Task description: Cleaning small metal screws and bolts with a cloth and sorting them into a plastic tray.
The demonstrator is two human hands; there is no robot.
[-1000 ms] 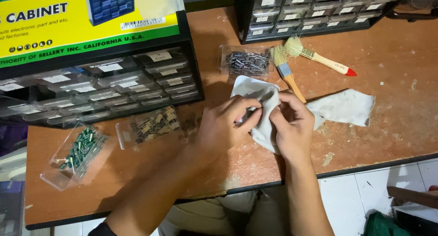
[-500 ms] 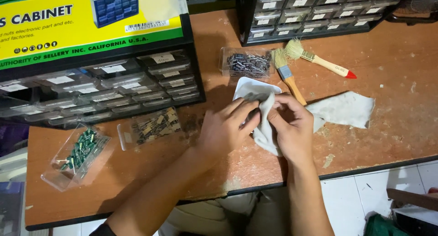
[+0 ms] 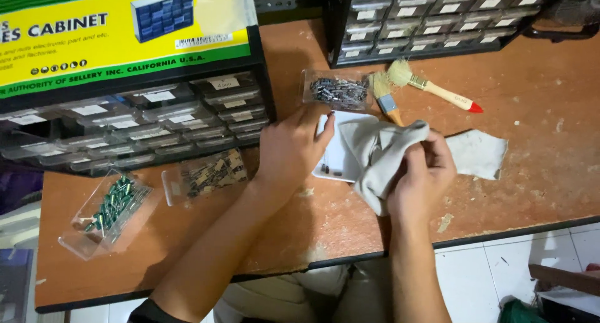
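My right hand (image 3: 420, 173) grips a grey-white cloth (image 3: 381, 154) and holds it bunched over the right part of a small clear drawer tray (image 3: 335, 155) on the wooden table. My left hand (image 3: 290, 147) rests palm down at the tray's left edge, fingers lying across its upper corner. A few small dark parts lie in the tray's lower left corner. The rest of the tray is hidden under the cloth.
A clear tray of dark parts (image 3: 334, 89) lies just behind, with two paint brushes (image 3: 434, 89) beside it. A second cloth (image 3: 478, 153) lies to the right. Two drawer cabinets (image 3: 144, 110) stand at the back. Trays of green parts (image 3: 109, 207) and striped parts (image 3: 209, 173) lie left.
The cloth has been pulled right off the tray, baring it. My left hand moved up and back from the cloth onto the tray's left edge.
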